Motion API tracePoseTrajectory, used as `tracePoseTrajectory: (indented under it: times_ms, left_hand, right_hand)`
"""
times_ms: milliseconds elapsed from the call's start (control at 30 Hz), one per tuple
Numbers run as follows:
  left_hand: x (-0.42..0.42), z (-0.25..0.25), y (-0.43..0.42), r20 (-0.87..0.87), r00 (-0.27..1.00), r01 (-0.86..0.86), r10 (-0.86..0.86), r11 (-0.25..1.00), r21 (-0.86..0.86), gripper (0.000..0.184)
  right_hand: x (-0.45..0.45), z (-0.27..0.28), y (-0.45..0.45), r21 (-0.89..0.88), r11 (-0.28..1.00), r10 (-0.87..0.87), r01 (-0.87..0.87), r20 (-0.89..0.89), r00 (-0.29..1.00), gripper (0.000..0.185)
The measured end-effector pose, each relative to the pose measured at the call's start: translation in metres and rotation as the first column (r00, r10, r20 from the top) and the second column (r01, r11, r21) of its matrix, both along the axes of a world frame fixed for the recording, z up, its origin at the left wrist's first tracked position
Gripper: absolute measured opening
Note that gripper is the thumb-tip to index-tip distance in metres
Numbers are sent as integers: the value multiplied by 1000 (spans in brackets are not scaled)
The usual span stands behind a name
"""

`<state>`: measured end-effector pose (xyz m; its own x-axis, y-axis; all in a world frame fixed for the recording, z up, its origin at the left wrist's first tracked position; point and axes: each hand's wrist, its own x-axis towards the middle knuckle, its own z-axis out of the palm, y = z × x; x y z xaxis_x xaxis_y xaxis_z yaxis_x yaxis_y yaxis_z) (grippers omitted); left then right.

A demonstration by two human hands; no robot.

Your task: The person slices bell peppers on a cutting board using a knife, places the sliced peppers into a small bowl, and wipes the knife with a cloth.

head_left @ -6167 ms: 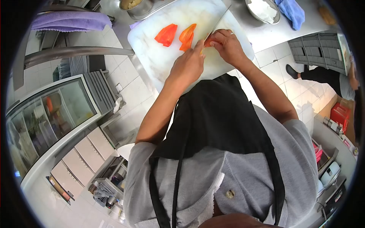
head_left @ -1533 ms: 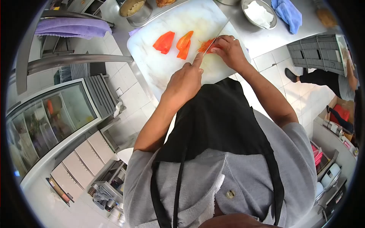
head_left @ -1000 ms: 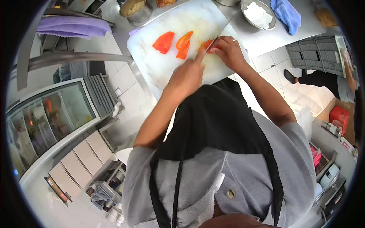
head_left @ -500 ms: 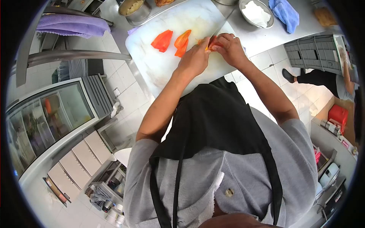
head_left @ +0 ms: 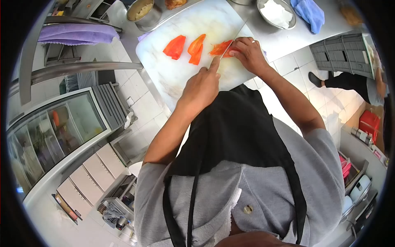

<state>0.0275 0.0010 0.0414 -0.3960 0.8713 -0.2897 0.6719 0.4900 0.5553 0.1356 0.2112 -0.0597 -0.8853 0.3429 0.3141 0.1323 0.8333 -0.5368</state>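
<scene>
My left hand [head_left: 201,84] is closed around the handle of a kitchen knife, its forefinger stretched along the top. The thin knife blade [head_left: 236,36] slants up and right across a red pepper piece [head_left: 221,48]. Thin red strips lie at the left end of that piece. My right hand [head_left: 248,52] presses on the piece's right end, fingers curled close to the blade. Two other pepper pieces, one broad and red [head_left: 175,47] and one narrow and orange-red [head_left: 196,49], rest farther left on the white cutting board [head_left: 164,76].
Behind the board stand a metal pot [head_left: 150,18] with pale chunks and a metal bowl [head_left: 293,22] holding something white. A blue cloth [head_left: 308,16] lies beside the bowl. A purple towel [head_left: 78,33] hangs over a rail at left. Another person's leg [head_left: 345,82] shows at right.
My left hand has drawn back, down and left, with the knife, uncovering the red strips. My right hand stays at the pepper piece. The camera view has shifted slightly.
</scene>
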Motion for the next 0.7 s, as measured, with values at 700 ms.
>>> tracePoseTrajectory:
  times_ms: [700]
  left_hand:
    - [-22,-17,45,89,994,-73,63,990,119,53]
  right_hand:
    - [5,-5,0,11,1000,-12,12,-23,1000,19]
